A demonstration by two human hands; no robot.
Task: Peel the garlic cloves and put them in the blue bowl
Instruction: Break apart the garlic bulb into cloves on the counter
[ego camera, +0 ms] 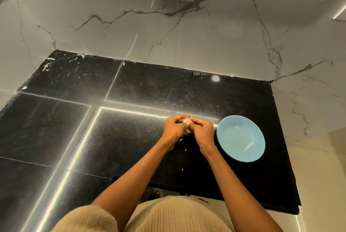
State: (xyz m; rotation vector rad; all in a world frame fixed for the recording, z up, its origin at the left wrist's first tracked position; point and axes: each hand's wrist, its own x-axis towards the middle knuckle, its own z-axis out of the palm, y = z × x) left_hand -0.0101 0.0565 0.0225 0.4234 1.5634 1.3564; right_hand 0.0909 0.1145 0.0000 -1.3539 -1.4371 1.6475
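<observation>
Black tabletop (131, 138): left hand (175, 125) and right hand (201, 130), fingers pinching garlic (186, 119), work beside blue bowl (240, 139), likely for short drops.

Left hand (175, 128), right hand (201, 130) gripping garlic (187, 119), blue bowl (240, 139) beside

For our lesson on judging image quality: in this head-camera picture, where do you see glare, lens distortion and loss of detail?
Head view: bright glare streaks run across the black countertop; a pale highlight sits inside the blue bowl; wide-angle bending curves the counter edges and wall; the garlic between the left hand and right hand is small, overexposed and mostly hidden.
</observation>
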